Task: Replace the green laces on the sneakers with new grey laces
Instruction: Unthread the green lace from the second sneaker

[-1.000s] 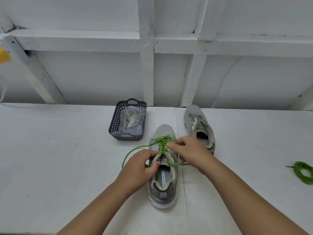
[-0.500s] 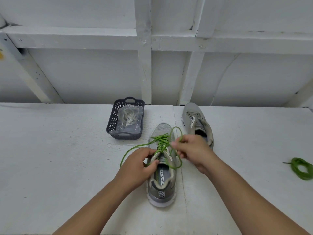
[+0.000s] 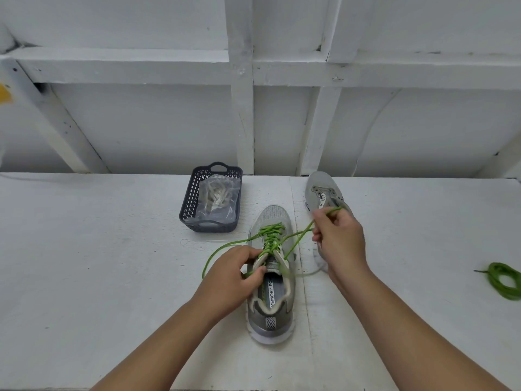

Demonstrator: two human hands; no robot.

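Right hand (image 3: 338, 244) pinches a strand of the green lace (image 3: 270, 235), drawn up and away from the eyelets. Left hand (image 3: 234, 273) grips the near shoe (image 3: 272, 277) at its collar, fingers curled on the top eyelet edge. The lace is threaded through most rows beyond the left fingertips.

Far shoe (image 3: 324, 193), behind the right knuckles, looks already unlaced; a green coil (image 3: 504, 280) lies well right. Grey laces (image 3: 215, 197) sit bagged in the basket (image 3: 189, 204), untouched. Judged: unlacing half done, all relacing left.

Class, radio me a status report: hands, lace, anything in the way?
Left hand grips near sneaker at its collar. Right hand pinches green lace, pulling it out rightward. Lace mostly threaded. Nothing in the way.
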